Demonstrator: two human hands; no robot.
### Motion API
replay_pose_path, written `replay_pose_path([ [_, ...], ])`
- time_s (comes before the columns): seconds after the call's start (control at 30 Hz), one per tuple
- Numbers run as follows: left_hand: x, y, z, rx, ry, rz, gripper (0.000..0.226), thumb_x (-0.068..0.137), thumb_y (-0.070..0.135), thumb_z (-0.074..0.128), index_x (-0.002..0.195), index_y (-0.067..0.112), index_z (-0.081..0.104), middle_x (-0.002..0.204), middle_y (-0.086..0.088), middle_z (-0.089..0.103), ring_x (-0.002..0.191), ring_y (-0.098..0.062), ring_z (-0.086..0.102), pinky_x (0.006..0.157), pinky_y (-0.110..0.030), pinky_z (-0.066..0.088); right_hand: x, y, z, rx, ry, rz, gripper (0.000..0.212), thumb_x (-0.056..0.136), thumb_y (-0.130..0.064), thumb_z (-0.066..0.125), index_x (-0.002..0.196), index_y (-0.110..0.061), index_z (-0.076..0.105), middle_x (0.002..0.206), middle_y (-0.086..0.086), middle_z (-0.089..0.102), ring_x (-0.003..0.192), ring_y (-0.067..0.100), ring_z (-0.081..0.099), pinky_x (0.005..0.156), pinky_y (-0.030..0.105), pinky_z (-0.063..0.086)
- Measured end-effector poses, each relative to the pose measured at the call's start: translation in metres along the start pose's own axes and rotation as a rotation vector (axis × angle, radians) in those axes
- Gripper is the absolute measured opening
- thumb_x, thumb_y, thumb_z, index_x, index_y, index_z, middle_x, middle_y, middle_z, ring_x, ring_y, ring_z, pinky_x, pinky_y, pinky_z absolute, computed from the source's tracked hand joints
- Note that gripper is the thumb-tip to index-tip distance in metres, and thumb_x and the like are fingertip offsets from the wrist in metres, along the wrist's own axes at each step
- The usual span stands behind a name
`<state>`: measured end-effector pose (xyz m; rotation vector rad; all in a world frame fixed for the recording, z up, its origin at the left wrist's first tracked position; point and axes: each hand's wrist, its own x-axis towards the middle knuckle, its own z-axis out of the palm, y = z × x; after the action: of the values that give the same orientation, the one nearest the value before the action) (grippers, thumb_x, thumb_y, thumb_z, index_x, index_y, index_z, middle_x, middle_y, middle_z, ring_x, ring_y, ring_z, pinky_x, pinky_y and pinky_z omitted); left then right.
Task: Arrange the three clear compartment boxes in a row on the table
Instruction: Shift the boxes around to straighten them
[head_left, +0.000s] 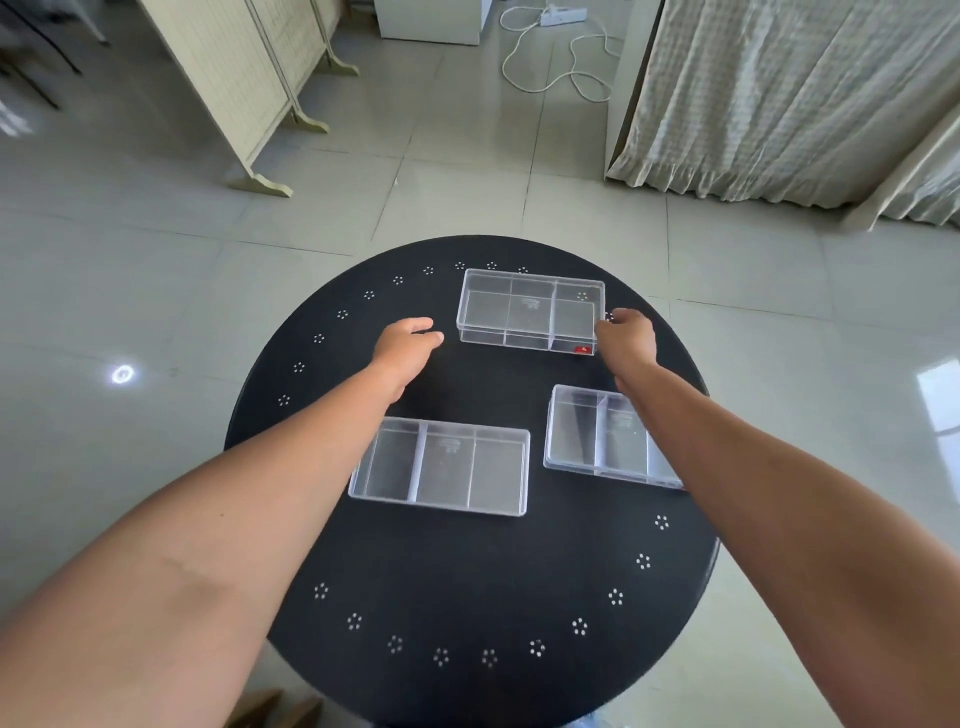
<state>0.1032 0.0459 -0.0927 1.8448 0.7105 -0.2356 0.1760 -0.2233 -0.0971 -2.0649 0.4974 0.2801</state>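
Right hand (626, 338) at the far box (530, 312), fingertips touching its right end, grip loosely curled; whether actually clasping it, cannot tell. Left hand (405, 345) just left of that box, not touching, fingers half open and holding nothing. Right forearm across the right box (597, 436), hiding its right end. Left forearm over the left edge of the near box (441, 465). All three boxes apart on the round black table (467, 571): one far, two near. Beyond, tiled floor (156, 260), folding screen (249, 67), curtain (779, 93), white cable (561, 57).
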Motion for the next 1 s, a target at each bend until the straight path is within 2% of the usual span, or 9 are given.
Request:
replay_pose_path([
  [0.07,-0.015,-0.009,-0.008,0.0,0.044,0.002,0.043,0.087,0.023,0.063,0.13,0.021,0.062,0.134,-0.001,0.062,0.121,-0.023,0.059,0.108,-0.037,0.044,-0.018,0.003,-0.001,-0.02,0.015,-0.039,0.019,0.08,-0.017,0.048,0.088,-0.026,0.063,0.092,0.001,0.056,0.082,0.027,0.054,0.059,0.027,0.043],
  [0.17,-0.04,-0.025,-0.019,0.023,0.118,0.003,0.042,0.083,0.023,0.063,0.125,0.026,0.066,0.128,0.002,0.066,0.116,-0.02,0.062,0.106,-0.038,0.046,-0.05,0.011,-0.001,0.015,0.023,-0.094,0.033,0.092,-0.015,0.05,0.12,-0.015,0.066,0.098,0.001,0.068,0.086,0.023,0.065,0.081,0.033,0.052],
  [0.23,-0.054,-0.037,-0.027,0.044,0.164,0.001,0.043,0.083,0.02,0.063,0.125,0.026,0.065,0.127,-0.001,0.066,0.115,-0.019,0.062,0.105,-0.037,0.046,-0.071,0.018,0.0,0.041,-0.006,-0.144,0.028,0.092,-0.02,0.052,0.113,-0.016,0.07,0.097,0.002,0.073,0.089,0.022,0.069,0.083,0.033,0.055],
  [0.33,-0.075,-0.06,-0.038,0.047,0.227,-0.029,0.046,0.084,0.019,0.063,0.13,0.024,0.061,0.134,-0.008,0.06,0.121,-0.02,0.059,0.106,-0.036,0.044,-0.101,0.027,0.004,0.081,-0.078,-0.166,0.018,0.089,-0.026,0.056,0.085,-0.021,0.072,0.076,-0.001,0.072,0.077,0.023,0.072,0.082,0.043,0.059],
  [0.43,-0.091,-0.082,-0.045,0.033,0.245,-0.091,0.053,0.084,0.021,0.067,0.136,0.022,0.056,0.137,-0.009,0.057,0.121,-0.024,0.058,0.103,-0.032,0.043,-0.124,0.039,0.009,0.045,-0.154,-0.178,0.023,0.09,-0.028,0.057,0.082,-0.011,0.071,0.066,-0.001,0.069,0.058,0.014,0.066,0.078,0.043,0.06],
  [0.63,-0.115,-0.108,-0.048,-0.026,0.17,-0.204,0.062,0.081,0.024,0.07,0.141,0.017,0.053,0.135,-0.004,0.061,0.117,-0.024,0.061,0.102,-0.037,0.048,-0.159,0.063,0.018,-0.096,-0.231,-0.204,0.037,0.088,-0.039,0.056,0.073,-0.008,0.07,0.061,0.005,0.069,0.064,0.023,0.071,0.07,0.047,0.061],
  [0.73,-0.117,-0.117,-0.046,-0.034,0.145,-0.197,0.054,0.078,0.026,0.069,0.131,0.017,0.062,0.122,-0.005,0.069,0.108,-0.026,0.068,0.095,-0.042,0.055,-0.175,0.069,0.023,-0.156,-0.215,-0.206,0.046,0.086,-0.041,0.054,0.071,0.002,0.059,0.054,0.008,0.052,0.055,0.028,0.053,0.064,0.044,0.057],
  [0.83,-0.123,-0.115,-0.041,-0.033,0.143,-0.145,0.037,0.084,0.017,0.066,0.121,0.017,0.07,0.103,-0.003,0.074,0.097,-0.025,0.071,0.09,-0.04,0.057,-0.189,0.071,0.029,-0.206,-0.214,-0.172,0.042,0.09,-0.03,0.054,0.059,-0.004,0.045,0.051,0.005,0.041,0.055,0.024,0.038,0.056,0.033,0.038],
  [1.0,-0.123,-0.119,-0.042,-0.032,0.126,-0.139,0.034,0.084,0.017,0.066,0.118,0.018,0.071,0.1,-0.003,0.074,0.094,-0.023,0.071,0.087,-0.035,0.058,-0.198,0.08,0.043,-0.187,-0.234,-0.084,0.025,0.088,-0.02,0.053,0.088,0.004,0.061,0.076,0.014,0.063,0.076,0.03,0.055,0.066,0.034,0.039],
])
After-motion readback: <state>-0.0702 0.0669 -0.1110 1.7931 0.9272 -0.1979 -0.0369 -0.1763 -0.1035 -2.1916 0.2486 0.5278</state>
